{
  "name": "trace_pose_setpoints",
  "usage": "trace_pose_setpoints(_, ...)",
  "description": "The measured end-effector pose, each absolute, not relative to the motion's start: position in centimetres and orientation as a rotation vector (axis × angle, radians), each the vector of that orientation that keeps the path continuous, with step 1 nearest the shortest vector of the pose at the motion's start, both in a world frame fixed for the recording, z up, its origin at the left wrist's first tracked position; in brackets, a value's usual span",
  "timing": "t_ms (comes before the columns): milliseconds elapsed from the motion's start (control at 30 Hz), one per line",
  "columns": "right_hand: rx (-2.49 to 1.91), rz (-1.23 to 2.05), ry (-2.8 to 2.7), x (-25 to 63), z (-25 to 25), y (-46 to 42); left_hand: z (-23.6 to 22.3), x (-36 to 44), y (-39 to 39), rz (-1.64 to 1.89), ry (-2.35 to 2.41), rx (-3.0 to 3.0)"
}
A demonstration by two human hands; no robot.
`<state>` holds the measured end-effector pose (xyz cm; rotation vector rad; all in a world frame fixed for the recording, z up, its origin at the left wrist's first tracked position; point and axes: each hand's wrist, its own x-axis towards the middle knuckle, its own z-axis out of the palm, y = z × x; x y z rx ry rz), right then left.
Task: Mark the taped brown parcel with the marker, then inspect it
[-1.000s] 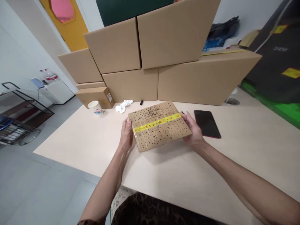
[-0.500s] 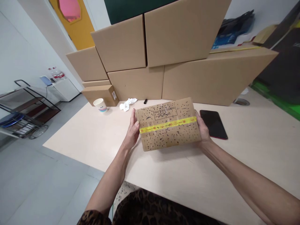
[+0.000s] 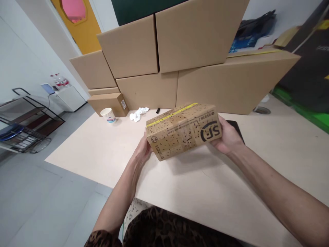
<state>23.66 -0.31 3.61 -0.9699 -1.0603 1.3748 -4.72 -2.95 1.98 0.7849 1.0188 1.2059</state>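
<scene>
A brown cardboard box (image 3: 183,135) with dark specks, a strip of yellow tape and upside-down "SF EXPRESS" print is held tilted above the table. At its left end, my left hand (image 3: 144,147) grips the side, the fingers partly hidden behind it. My right hand (image 3: 228,137) is closed around the opposite end, near the large black SF logo. Under and beyond the right hand lies a black tablet (image 3: 236,129), mostly covered by that hand.
Large cardboard boxes (image 3: 190,37) stand stacked along the back of the pale table (image 3: 102,157). A paper cup (image 3: 108,115), crumpled white tissue (image 3: 138,114) and a small black object (image 3: 158,110) sit before them. A shelf cart (image 3: 31,116) stands on the floor at left.
Both hands have tipped the box, so its taped face now points up and away and the side with the SF logo faces me. My right hand covers more of the tablet.
</scene>
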Motion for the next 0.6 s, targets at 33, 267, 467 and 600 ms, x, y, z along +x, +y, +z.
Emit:
trace_pose_setpoints(33, -0.981, 1.390, -0.993, 23.8, 3.7, -0.2, 1.8, -4.9, -2.9, 1.150, 1.035, 0.789)
trace_pose_setpoints(267, -1.002, 1.422, -0.827, 24.2, 4.6, -0.3, 1.2, -5.6, -2.4, 1.038, 1.234, 0.860)
trace_pose_setpoints(467, -1.021, 1.539, -0.919, 24.1, 3.8, -0.1, 1.8, -5.1, -2.8, 0.881, 1.317, 0.854)
trace_pose_setpoints(600, -1.076, 1.528, -1.004, 23.9, 2.8, 0.1, 1.8, -4.9, -2.9, 0.936, 1.283, 0.831)
